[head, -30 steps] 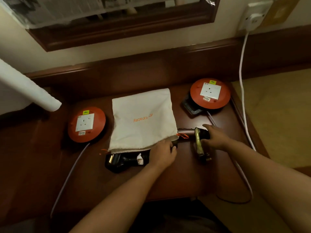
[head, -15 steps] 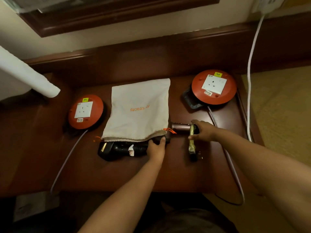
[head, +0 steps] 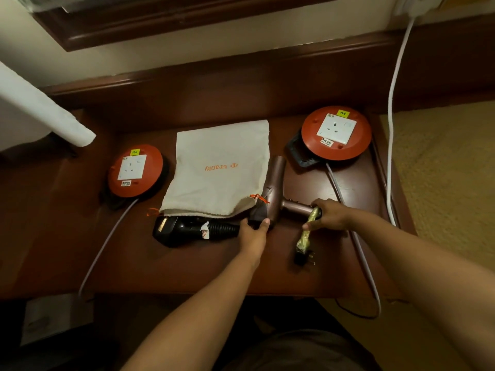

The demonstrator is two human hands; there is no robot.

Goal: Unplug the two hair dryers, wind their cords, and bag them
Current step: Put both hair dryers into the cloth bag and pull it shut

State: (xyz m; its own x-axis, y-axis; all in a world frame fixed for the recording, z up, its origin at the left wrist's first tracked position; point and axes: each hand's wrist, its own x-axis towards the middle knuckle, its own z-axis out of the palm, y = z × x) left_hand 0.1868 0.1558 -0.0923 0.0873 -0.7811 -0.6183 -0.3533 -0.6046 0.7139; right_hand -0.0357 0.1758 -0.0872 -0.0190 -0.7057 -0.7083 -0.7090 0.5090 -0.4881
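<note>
Dark wooden table stood against a cream wall with a wood-framed mirror edge above; carpet to the right. Cream drawstring bag lay flat mid-table, orange "tracey" print upside down to the camera, mouth toward the person, orange drawstring ends at both corners. Bag looked flat; could not tell whether anything sat fully inside. Black hair dryer lay on the table right at the bag mouth, its upper edge under the bag's hem, most of it outside, white tag on its ribbed part. Bronze hair dryer lay just beside the bag's right edge, barrel pointing away from the person, handle sticking out to the right, not in the bag. Left hand gripped the near end of the bronze dryer's barrel, thumb and fingers curled around it. Right hand was closed around the handle end, also pinching the wound cord bundle, which hung toward the person with a black plug at its end, resting on the table. Two orange extension reels with white sockets sat on the table: left reel left of the bag, right reel at back right; neither socket had a plug in it. Grey cable ran from the left reel off the table's front edge. White cable dropped from a wall plug at top right. White roll-like object at far left.
</note>
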